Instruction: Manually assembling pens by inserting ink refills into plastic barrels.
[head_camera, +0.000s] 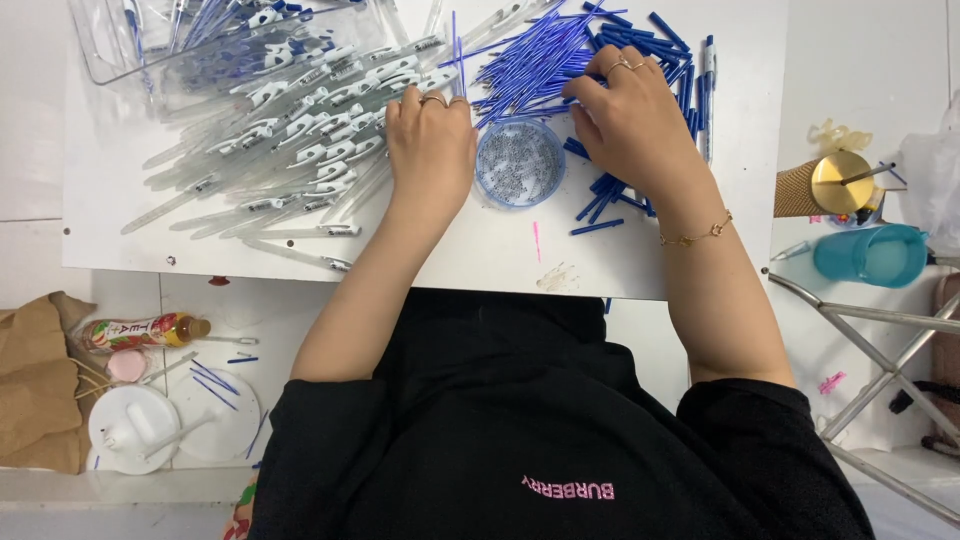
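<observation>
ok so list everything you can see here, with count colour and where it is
clear pen barrels: many, clear with white clips, board's left
blue refills: many, blue, board's top centre and right
round dish: one, clear blue, holding small springs, between the hands
white board: one, white, under it all
drink bottle: one, amber, floor at left
teal cup: one, teal, right edge
gold lid: one, gold, right
left hand: on the barrels
right hand: on the refills

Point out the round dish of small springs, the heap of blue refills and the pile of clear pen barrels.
Round clear dish of small metal springs (519, 163), head view, on its middle.
Heap of blue pen refills (530, 62), head view, on its left part.
Pile of clear plastic pen barrels (300, 130), head view, on its middle.
</observation>
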